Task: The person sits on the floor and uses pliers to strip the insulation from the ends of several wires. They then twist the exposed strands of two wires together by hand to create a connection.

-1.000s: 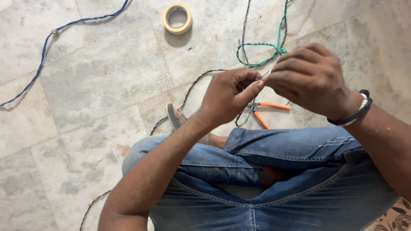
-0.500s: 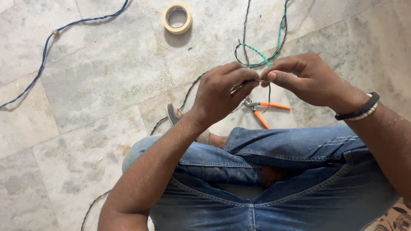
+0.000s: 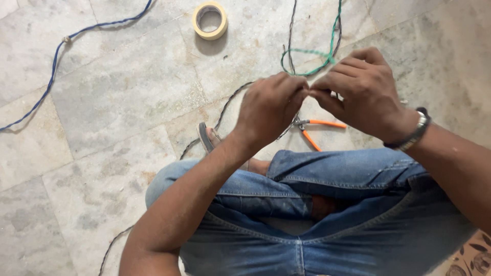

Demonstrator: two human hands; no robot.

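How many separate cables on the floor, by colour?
3. The blue cable runs across the upper left; the green cable loops at top centre, by the right hand; the dark cable passes under the left hand. Hands may hide more.

My left hand (image 3: 271, 110) and right hand (image 3: 360, 92) meet fingertip to fingertip, pinching a thin dark wire (image 3: 291, 30). Orange-handled pliers (image 3: 314, 130) lie just below them; a tape roll (image 3: 209, 20) lies beyond my left hand.
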